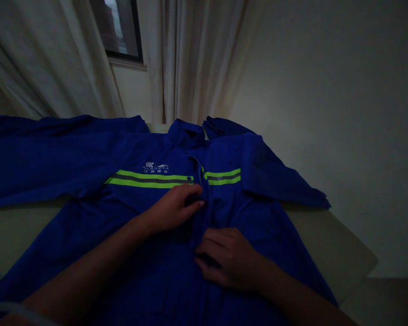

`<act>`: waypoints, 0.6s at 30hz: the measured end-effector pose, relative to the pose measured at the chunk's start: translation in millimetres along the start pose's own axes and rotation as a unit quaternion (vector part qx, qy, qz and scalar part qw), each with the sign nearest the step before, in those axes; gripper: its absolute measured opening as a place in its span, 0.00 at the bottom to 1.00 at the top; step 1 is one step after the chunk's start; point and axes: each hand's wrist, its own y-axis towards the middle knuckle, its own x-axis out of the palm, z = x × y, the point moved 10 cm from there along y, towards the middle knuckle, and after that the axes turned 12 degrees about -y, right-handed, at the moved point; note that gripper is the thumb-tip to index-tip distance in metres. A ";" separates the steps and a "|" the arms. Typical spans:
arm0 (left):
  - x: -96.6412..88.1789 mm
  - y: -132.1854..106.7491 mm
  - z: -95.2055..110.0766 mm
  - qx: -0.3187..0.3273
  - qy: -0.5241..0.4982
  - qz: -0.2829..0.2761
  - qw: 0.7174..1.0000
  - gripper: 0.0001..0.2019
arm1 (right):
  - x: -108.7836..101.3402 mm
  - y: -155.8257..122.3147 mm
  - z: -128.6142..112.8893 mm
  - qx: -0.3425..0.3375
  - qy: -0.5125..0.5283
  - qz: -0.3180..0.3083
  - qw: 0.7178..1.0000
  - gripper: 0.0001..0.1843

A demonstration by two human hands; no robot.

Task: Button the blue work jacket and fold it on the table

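Observation:
A blue work jacket (pixel 139 253) lies spread front side up, its collar at the far end and its sleeves out to both sides. Yellow-green reflective bands cross the chest, and white lettering sits above the left one. The front placket gapes near the collar. My left hand (pixel 175 206) rests at the placket by the chest band, thumb and forefinger apart with a gap between them. Lower down, my right hand (pixel 229 260) has its fingers curled in against the placket, closed on the cloth. The undersides of its fingertips are hidden.
The jacket covers most of a pale table (pixel 340 244), whose right corner shows. More dark blue cloth (pixel 112 122) lies behind the jacket's shoulders. Beyond are light curtains (pixel 200 59), a window (pixel 120 27) and a plain wall (pixel 336 113). The light is dim.

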 end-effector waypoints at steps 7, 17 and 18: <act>36.8 -30.7 -43.3 -0.324 -0.116 -0.156 0.926 0.24 | -11.2 -4.3 4.2 -0.006 0.060 0.053 0.997 0.16; 57.3 -47.6 -24.1 -0.319 -0.182 -0.285 0.885 0.24 | -20.4 -7.8 2.1 -0.040 0.074 0.103 0.991 0.15; 59.4 -47.8 -23.4 -0.310 -0.177 -0.297 0.886 0.21 | -21.9 -8.4 1.5 -0.048 0.080 0.117 0.989 0.14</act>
